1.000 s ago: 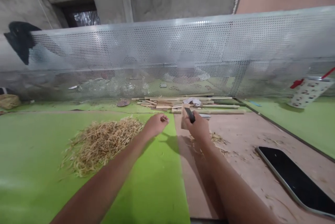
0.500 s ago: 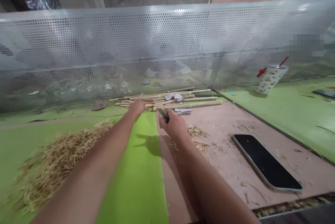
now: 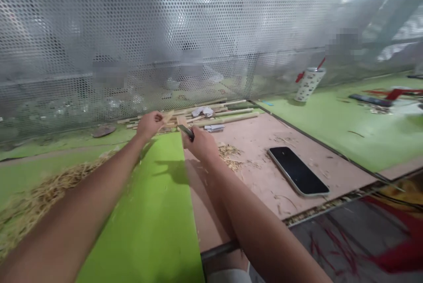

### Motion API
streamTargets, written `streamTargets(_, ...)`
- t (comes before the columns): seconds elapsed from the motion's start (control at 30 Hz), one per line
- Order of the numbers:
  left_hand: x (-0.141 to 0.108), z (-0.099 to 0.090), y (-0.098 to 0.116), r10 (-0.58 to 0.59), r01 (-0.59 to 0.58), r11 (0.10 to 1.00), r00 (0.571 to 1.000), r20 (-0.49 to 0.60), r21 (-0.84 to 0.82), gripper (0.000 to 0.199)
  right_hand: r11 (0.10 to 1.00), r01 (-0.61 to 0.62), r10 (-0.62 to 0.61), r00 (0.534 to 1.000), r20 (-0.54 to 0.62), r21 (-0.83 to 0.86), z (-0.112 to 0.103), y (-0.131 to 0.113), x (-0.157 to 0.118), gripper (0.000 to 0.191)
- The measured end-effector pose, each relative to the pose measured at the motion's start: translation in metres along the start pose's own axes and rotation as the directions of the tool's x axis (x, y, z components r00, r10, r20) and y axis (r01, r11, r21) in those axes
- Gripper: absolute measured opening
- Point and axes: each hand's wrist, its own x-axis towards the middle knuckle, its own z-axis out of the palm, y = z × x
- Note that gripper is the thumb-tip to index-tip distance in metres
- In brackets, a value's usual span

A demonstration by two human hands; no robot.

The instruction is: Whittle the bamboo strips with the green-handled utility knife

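Observation:
My left hand (image 3: 152,124) is pinched on a thin pale strip (image 3: 169,116) just above the far part of the work surface. My right hand (image 3: 203,142) is closed around a knife (image 3: 187,131), whose flat grey blade points up and left. Touching or very near the blade is a small flat wooden piece (image 3: 181,121); I cannot tell whether my fingers also bear on it. Behind both hands lie several pale wooden sticks (image 3: 243,116), with crumpled white paper (image 3: 202,111) on top. A folded grey-white piece (image 3: 214,128) rests beside my right hand.
A heap of pale shavings (image 3: 42,195) lies left of the bright green sheet (image 3: 158,212). On the pinkish board (image 3: 244,137) are wood scraps and a phone (image 3: 299,170). A perforated metal screen (image 3: 148,31) runs along the back. A patterned cup (image 3: 309,84) stands at the right.
My left hand has drawn back left and up from the sticks, and a pale strip now shows in its fingers. The right hand keeps the knife. The view has swung right and down.

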Motion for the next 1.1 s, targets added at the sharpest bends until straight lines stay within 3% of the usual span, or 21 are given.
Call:
streamTargets(0.13, -0.052, -0.011, 0.014, 0.012, -0.018, 0.994, 0.998, -0.054, -0.108, 0.028, 0.998, -0.050, 0.052, 0.998, 0.039, -0.043, -0.004, -0.004, 0.000, 0.030)
streamTargets(0.17, -0.068, -0.012, 0.015, -0.013, 0.002, 0.973, 0.999, -0.046, -0.233, 0.031, 0.998, -0.051, 0.054, 0.997, 0.059, -0.049, -0.003, -0.006, -0.002, 0.028)
streamTargets(0.27, -0.113, -0.008, 0.011, -0.138, 0.146, 0.854, 0.989, 0.054, -0.500, 0.035, 1.000, -0.020, 0.021, 0.997, 0.078, -0.009, 0.000, -0.010, -0.007, 0.021)
streamTargets(0.37, -0.136, 0.002, 0.002, -0.177, 0.231, 0.816, 0.973, 0.151, -0.531, 0.033, 0.989, 0.033, -0.049, 0.993, 0.110, 0.142, 0.006, -0.014, -0.011, 0.022)
streamTargets(0.43, -0.139, 0.006, -0.005, -0.142, 0.208, 0.828, 0.976, 0.165, -0.520, 0.032, 0.960, 0.068, -0.108, 0.985, 0.134, 0.273, 0.010, -0.015, -0.013, 0.023)
streamTargets(0.53, -0.137, 0.011, -0.015, -0.094, 0.124, 0.850, 0.992, 0.084, -0.512, 0.029, 0.906, 0.098, -0.161, 0.980, 0.119, 0.412, 0.015, -0.013, -0.012, 0.021)
streamTargets(0.67, -0.133, 0.014, -0.024, -0.090, 0.073, 0.861, 0.996, -0.009, -0.503, 0.029, 0.874, 0.044, -0.112, 0.987, 0.113, 0.484, 0.021, -0.008, -0.011, 0.024)
streamTargets(0.77, -0.132, 0.016, -0.029, -0.072, 0.090, 0.871, 0.996, 0.055, -0.482, 0.033, 0.870, -0.009, -0.058, 0.991, 0.121, 0.494, 0.026, -0.006, -0.011, 0.025)
streamTargets(0.93, -0.131, 0.018, -0.035, 0.074, -0.005, 0.905, 0.987, 0.145, -0.424, 0.026, 0.800, -0.086, 0.003, 0.990, 0.139, 0.593, 0.034, -0.004, -0.012, 0.027)
streamTargets(1.1, -0.134, 0.018, -0.033, 0.052, 0.027, 0.932, 0.977, 0.206, -0.361, 0.031, 0.760, -0.137, 0.044, 0.986, 0.160, 0.636, 0.036, -0.005, -0.013, 0.027)
